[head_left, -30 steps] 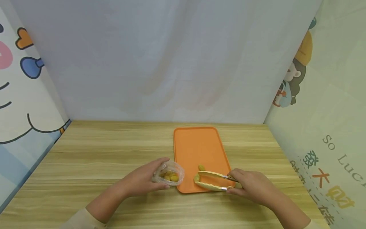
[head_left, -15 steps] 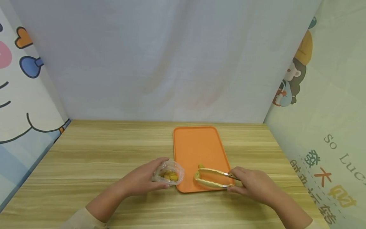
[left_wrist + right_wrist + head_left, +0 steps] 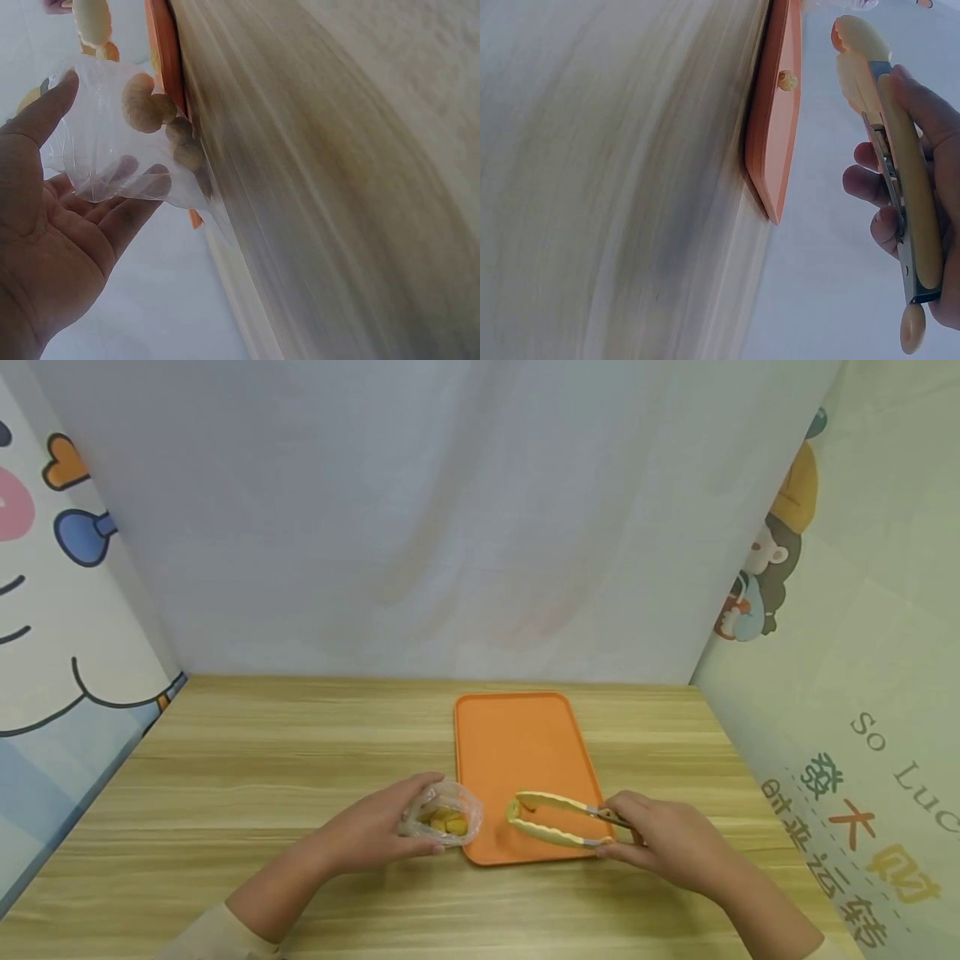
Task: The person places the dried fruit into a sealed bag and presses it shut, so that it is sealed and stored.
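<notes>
My left hand (image 3: 382, 828) holds a clear plastic bag (image 3: 474, 802) with its mouth spread and facing right. Several small yellow-green, fruit-like pieces (image 3: 142, 105) lie inside it. My right hand (image 3: 660, 835) grips kitchen tongs (image 3: 555, 837) with cream scalloped arms and metal hinges. Between the tong tips sits one yellow-green piece (image 3: 513, 811), raised over the orange tray (image 3: 517, 735). Another piece (image 3: 787, 80) rests on that tray, partly hidden behind the upper tong arm in the head view. The bag overlaps the tray's left edge there.
The tray lies on a wood-grain table (image 3: 315, 735). A pale curtain (image 3: 420, 527) hangs along the table's back edge. Printed cloths stand at the left (image 3: 82, 635) and right (image 3: 847, 652) sides.
The tongs have risen off the tray with a piece between their tips, and moved slightly away from me. My left hand and the bag have stayed in place.
</notes>
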Motion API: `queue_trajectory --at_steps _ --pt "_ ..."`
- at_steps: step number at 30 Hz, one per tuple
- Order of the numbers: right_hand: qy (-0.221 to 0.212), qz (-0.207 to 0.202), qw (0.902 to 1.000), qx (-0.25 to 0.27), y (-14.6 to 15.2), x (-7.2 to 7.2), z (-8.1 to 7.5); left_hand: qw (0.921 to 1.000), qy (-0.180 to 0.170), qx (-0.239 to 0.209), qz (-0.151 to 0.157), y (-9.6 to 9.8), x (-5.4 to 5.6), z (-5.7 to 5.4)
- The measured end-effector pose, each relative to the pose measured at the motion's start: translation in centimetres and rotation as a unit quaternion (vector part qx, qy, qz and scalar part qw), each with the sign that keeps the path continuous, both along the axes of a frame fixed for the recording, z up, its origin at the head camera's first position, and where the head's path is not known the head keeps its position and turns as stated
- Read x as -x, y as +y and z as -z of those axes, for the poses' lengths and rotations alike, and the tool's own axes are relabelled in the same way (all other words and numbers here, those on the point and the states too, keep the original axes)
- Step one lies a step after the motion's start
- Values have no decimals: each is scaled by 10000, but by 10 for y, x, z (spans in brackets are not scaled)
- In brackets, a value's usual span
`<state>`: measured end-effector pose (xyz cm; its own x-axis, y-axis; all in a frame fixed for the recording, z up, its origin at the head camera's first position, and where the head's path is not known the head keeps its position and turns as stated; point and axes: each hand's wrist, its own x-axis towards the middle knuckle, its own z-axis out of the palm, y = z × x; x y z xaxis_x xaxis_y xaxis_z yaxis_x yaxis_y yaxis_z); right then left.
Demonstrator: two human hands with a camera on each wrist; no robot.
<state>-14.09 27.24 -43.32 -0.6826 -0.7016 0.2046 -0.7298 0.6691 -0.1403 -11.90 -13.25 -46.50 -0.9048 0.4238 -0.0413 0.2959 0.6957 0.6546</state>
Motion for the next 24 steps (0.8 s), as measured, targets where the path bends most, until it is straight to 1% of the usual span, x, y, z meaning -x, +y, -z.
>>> queue_trajectory --at_steps 6,11,21,24 --pt "-149 84 9998 29 -2 0 -4 10000 59 23 1 -1 0 2" --pt "-157 116 9998 52 -6 0 -8 10000 54 47 16 -1 1 2" --pt "-320 -99 9991 251 -16 1 -13 9999 -115 -31 47 -2 1 4" --pt "-354 -112 9990 268 -20 1 -16 9999 -99 -58 50 -2 1 4"
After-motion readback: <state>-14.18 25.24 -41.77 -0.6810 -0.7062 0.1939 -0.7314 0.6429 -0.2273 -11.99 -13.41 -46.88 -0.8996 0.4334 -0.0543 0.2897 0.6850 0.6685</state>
